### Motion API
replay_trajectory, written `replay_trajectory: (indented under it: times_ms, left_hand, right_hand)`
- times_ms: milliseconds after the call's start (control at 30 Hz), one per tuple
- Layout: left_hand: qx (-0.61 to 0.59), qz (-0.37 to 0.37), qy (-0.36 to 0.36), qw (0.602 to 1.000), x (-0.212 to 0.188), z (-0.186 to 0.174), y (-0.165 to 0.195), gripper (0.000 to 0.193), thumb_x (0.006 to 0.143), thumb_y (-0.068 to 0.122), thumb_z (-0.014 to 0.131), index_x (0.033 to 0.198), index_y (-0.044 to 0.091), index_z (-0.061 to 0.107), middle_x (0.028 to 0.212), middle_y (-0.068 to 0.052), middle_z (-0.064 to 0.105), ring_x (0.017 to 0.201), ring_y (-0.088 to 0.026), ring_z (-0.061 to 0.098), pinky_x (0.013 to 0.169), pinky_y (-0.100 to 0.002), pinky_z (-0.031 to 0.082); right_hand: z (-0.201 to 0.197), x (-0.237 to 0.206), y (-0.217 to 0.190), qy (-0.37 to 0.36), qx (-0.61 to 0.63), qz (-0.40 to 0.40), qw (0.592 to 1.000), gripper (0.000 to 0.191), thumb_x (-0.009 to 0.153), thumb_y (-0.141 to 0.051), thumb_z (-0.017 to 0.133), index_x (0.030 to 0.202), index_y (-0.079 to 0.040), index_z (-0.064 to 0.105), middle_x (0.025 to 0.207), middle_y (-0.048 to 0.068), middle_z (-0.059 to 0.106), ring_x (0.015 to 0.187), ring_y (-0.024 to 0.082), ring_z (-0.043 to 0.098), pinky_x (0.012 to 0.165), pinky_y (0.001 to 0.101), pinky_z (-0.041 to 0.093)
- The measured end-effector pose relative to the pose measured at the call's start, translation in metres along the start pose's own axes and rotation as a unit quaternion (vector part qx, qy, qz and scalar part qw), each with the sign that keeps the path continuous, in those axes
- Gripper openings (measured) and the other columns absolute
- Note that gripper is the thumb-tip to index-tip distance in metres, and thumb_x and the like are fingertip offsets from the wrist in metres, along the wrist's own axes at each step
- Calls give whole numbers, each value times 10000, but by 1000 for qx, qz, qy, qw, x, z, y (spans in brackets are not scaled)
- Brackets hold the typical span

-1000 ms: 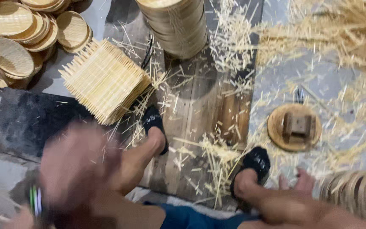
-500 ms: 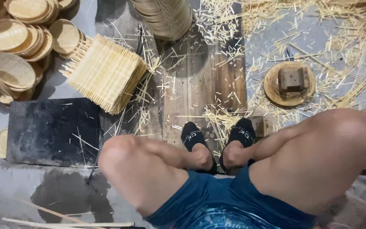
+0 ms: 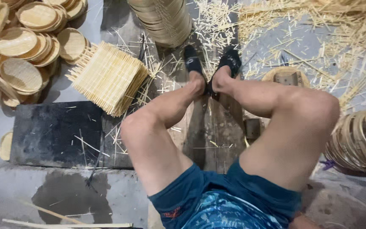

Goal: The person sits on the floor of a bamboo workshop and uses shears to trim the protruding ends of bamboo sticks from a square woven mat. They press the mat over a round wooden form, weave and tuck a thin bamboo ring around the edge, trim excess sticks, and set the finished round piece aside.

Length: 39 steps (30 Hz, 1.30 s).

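Observation:
Neither of my hands shows in the head view. I look down at my own bare legs, the left knee (image 3: 138,127) and the right knee (image 3: 314,112) raised, in blue shorts (image 3: 229,199). My feet in black slippers (image 3: 210,63) rest close together on a worn wooden board (image 3: 210,131). A stack of square woven bamboo mats (image 3: 106,78) lies left of my left leg.
Piles of shallow round bamboo trays (image 3: 22,46) fill the upper left. A tall stack of bamboo rims (image 3: 164,19) stands beyond my feet, and bamboo hoops (image 3: 361,140) lie on the right. A round wooden mould (image 3: 286,76), a black mat (image 3: 56,133) and scattered bamboo splinters (image 3: 318,29) cover the floor.
The view has shifted and my legs have drawn in, with both feet now together farther up the board. The blurred hand seen a second ago at lower left has left the view.

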<state>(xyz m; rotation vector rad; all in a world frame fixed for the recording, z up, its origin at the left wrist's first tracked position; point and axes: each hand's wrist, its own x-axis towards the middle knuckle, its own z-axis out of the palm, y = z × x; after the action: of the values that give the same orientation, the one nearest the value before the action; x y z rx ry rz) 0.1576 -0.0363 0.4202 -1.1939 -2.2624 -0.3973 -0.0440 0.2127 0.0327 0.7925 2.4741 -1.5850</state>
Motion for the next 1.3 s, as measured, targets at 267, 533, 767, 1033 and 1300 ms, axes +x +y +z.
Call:
replay_trajectory:
  times_ms: [267, 533, 767, 1033, 1300]
  left_hand:
    - [6, -7, -18, 1000, -10, -14, -4, 383, 885, 274, 686, 1189, 42, 674, 1091, -151, 710, 955, -320, 688, 780, -409, 533]
    - [7, 0, -16, 1000, -17, -18, -8, 386, 876, 270, 674, 1187, 43, 663, 1101, -148, 704, 962, -310, 685, 778, -405, 528]
    - [6, 18, 5, 1000, -1, -18, 8, 388, 868, 267, 664, 1185, 44, 653, 1110, -144, 699, 967, -300, 683, 777, -401, 525]
    - [-1, 23, -35, 999, -2, -8, -14, 391, 859, 262, 652, 1183, 45, 642, 1120, -141, 694, 974, -290, 680, 775, -397, 521]
    - [-105, -110, -356, 922, -1, 92, -137, 345, 873, 248, 648, 1164, 63, 650, 1123, -123, 683, 979, -299, 664, 785, -405, 524]
  right_hand:
    - [-97, -100, 160, 78, -73, 63, 992, 887, 824, -426, 832, 1462, 44, 433, 1339, 292, 532, 1280, 402, 496, 1119, 531, 405]
    - [-96, -104, 193, 86, -86, 94, 988, 865, 805, -420, 841, 1434, 40, 466, 1315, 277, 559, 1248, 385, 523, 1101, 516, 427]
    - [-125, -108, 211, 117, -82, 102, 984, 846, 787, -416, 848, 1409, 36, 494, 1294, 263, 583, 1221, 370, 547, 1084, 503, 445]
    - [-160, -100, 211, 128, -91, 85, 984, 825, 767, -411, 857, 1380, 32, 526, 1270, 248, 611, 1189, 352, 574, 1066, 488, 467]
    - [-160, 50, 123, 99, -212, -31, 972, 1138, 647, -437, 940, 1501, 52, 367, 1456, 297, 429, 1367, 428, 406, 1137, 500, 343]
